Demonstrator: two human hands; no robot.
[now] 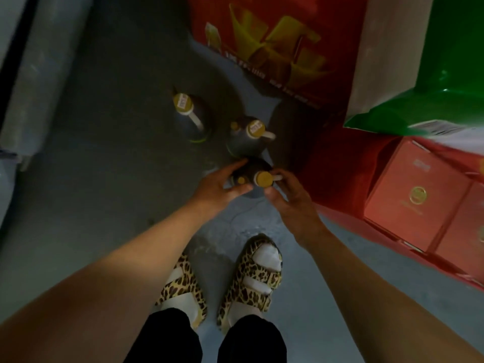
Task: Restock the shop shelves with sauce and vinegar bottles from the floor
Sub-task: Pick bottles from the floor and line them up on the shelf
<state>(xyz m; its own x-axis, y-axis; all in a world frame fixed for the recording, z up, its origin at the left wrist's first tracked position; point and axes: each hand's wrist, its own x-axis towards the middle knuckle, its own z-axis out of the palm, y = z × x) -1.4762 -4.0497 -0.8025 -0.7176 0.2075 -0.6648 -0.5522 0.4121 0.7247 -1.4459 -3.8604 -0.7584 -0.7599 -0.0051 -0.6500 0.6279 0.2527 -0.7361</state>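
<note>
Three dark bottles with yellow caps and white handles stand in a row on the grey floor. The nearest bottle [251, 174] is between my hands. My left hand [222, 183] curls round its left shoulder, thumb below the neck. My right hand [285, 195] curls round its white handle and cap side on the right. The middle bottle [248, 137] stands just behind it, and the far bottle [188, 113] stands further back to the left, both untouched.
A tall red carton with yellow print [277, 48] stands behind the bottles. Red gift boxes [413, 200] and a green package [432, 95] are stacked on the right. A grey shelf base [28, 87] runs along the left. My feet in leopard-print sandals [225, 279] stand just below the bottles.
</note>
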